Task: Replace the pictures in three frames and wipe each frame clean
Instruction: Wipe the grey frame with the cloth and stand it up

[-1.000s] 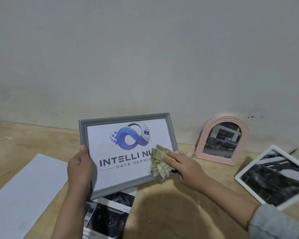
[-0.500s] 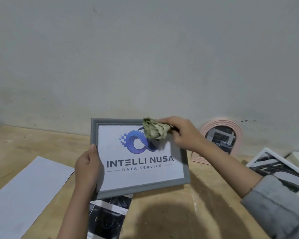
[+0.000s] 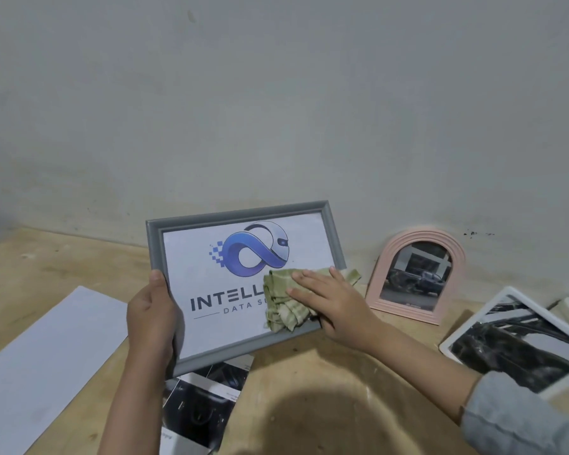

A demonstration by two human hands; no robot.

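Observation:
A grey rectangular frame (image 3: 234,214) with a blue logo picture stands tilted above the wooden table (image 3: 326,389). My left hand (image 3: 151,310) grips its left edge. My right hand (image 3: 332,300) presses a crumpled green cloth (image 3: 284,307) flat against the glass at the frame's lower right, covering part of the lettering. A pink arched frame (image 3: 414,277) with a car photo leans on the wall to the right. A white frame (image 3: 516,343) with a dark photo lies at the far right.
A white sheet of paper (image 3: 43,362) lies on the table at the left. A dark printed photo (image 3: 201,405) lies under the grey frame's bottom edge. The grey wall (image 3: 276,110) rises right behind the table.
My right hand has swept the cloth from the frame's top edge down to its lower right corner. The grey frame has tilted slightly, still held by my left hand.

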